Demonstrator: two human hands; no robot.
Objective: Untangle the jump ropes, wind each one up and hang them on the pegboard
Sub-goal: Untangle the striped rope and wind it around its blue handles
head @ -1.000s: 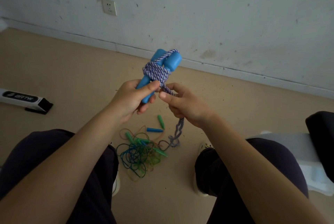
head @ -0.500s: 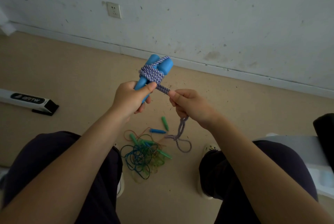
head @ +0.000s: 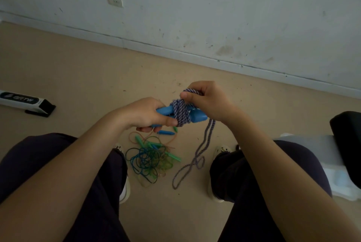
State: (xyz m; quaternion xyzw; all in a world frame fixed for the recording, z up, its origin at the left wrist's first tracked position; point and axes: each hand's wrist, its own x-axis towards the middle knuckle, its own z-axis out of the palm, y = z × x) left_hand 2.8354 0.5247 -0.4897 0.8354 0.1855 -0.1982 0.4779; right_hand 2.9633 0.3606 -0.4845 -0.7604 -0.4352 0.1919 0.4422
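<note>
At frame centre, the left hand (head: 144, 114) grips the blue handles (head: 197, 117); the right hand (head: 209, 99) pinches the purple rope (head: 181, 112) wound round them. Soft, light cord, probably slack-prone; hold near the wraps. Its tail hangs floorward.

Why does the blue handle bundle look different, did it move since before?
Yes. The blue handles pointed up toward the wall; now they lie sideways, lower, just above the tangled ropes on the floor.

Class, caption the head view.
Left hand grips blue handles; right hand winds purple rope around them.
</note>
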